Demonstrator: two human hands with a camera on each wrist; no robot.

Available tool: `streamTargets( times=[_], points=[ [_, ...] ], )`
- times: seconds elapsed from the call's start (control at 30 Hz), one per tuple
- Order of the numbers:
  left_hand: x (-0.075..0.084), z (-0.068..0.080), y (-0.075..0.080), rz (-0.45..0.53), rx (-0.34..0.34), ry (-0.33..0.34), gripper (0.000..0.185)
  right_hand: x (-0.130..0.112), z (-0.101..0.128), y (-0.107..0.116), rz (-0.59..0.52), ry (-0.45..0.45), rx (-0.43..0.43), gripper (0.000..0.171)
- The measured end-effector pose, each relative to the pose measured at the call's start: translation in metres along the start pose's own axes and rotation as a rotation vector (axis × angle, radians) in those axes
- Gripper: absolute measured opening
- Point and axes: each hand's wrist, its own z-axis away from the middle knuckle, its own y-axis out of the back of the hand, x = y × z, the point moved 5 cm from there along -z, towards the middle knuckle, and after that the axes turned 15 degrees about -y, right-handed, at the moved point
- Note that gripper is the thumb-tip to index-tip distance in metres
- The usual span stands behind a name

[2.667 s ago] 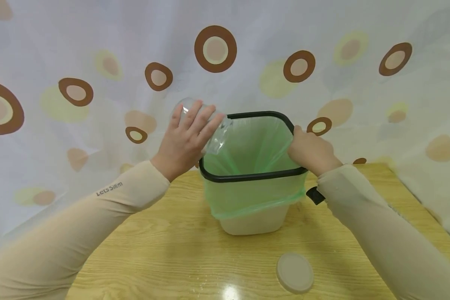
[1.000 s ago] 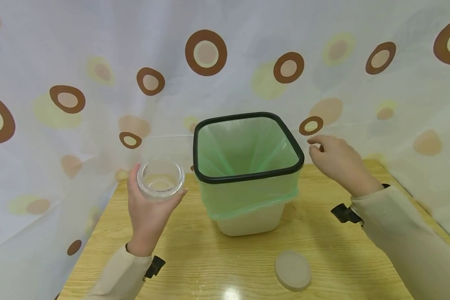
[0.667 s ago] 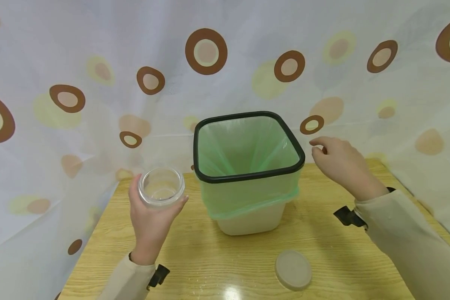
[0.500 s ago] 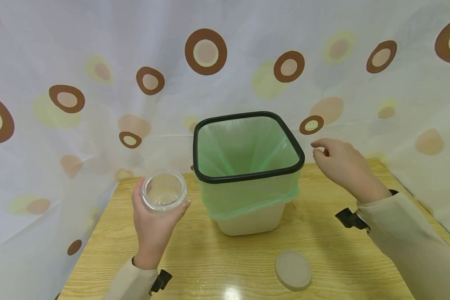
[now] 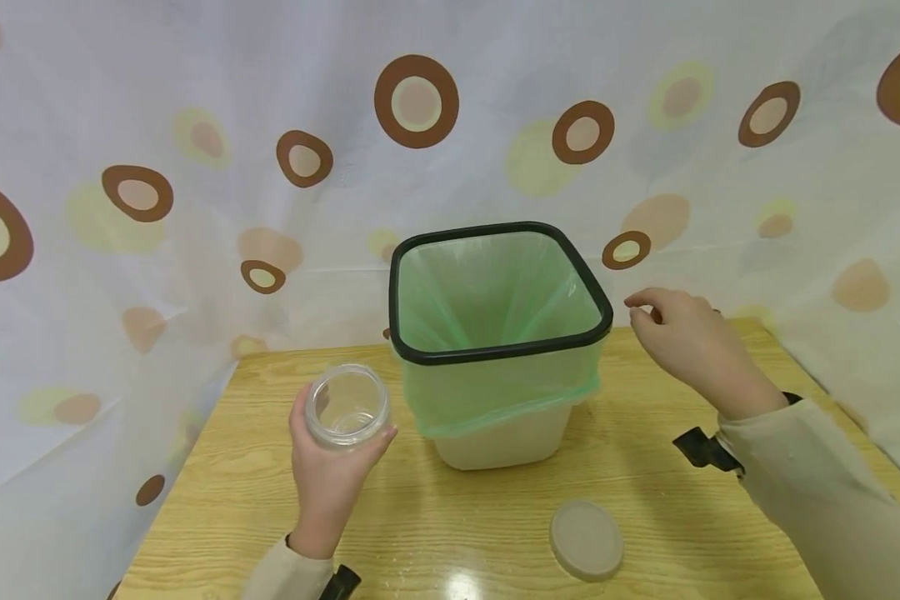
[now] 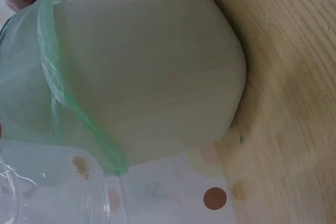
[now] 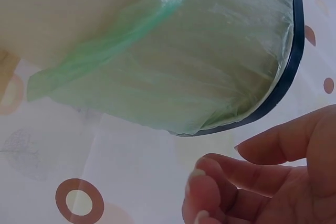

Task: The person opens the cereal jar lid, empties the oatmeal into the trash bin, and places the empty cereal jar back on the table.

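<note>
My left hand (image 5: 328, 487) grips a clear plastic jar (image 5: 348, 412), mouth up and without a lid, just left of the bin. Inside it the head view shows only the bare bottom. In the left wrist view the jar (image 6: 52, 187) shows at the lower left, with a small tan crumbly patch on its wall. A cream trash bin (image 5: 498, 450), lined with a green bag (image 5: 502, 387) under a black rim (image 5: 495, 354), stands upright on the table. To the right of that rim hovers my right hand (image 5: 690, 337), fingers loosely curled and holding nothing.
A round beige lid (image 5: 587, 540) lies flat on the wooden table (image 5: 217, 483) in front of the bin. Small pale specks are scattered on the tabletop near the front. Behind the table hangs a white sheet (image 5: 495, 183) with brown and yellow spots.
Earliest, my left hand tipped the jar over the bin while my right hand gripped the rim. The jar is now upright at the left, lowering slightly rightward. My right hand has let go.
</note>
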Motion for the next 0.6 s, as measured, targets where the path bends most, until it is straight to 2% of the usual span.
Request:
streamTargets(
  times=[0.23,0.6],
  points=[
    [-0.007,0.011,-0.007,-0.018,-0.007,0.026,0.104,0.002,0.000,-0.005,0.002,0.001,-0.003,0.048],
    [-0.015,0.029,-0.009,-0.021,-0.025,0.088,0.105,0.007,0.003,-0.010,-0.022,0.009,0.002,0.046]
  ],
)
